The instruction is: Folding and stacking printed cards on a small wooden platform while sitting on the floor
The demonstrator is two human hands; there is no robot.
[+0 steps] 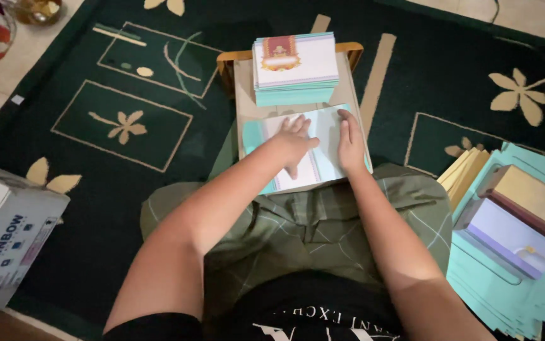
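My left hand (294, 142) lies flat, fingers spread, on a white card with teal edges (324, 129) that rests on a small board (245, 95) over my lap. My right hand (350, 140) presses flat on the same card's right side. Neither hand grips anything. Just beyond the card stands a neat stack of folded cards (295, 68), white on top with a red and gold ornament and teal sides.
A dark green carpet (127, 164) with beige flower patterns covers the floor. At the right lie loose teal sheets (506, 278), yellow cards (465, 170) and small boxes (525, 208). A white cardboard box (4, 233) sits at the left.
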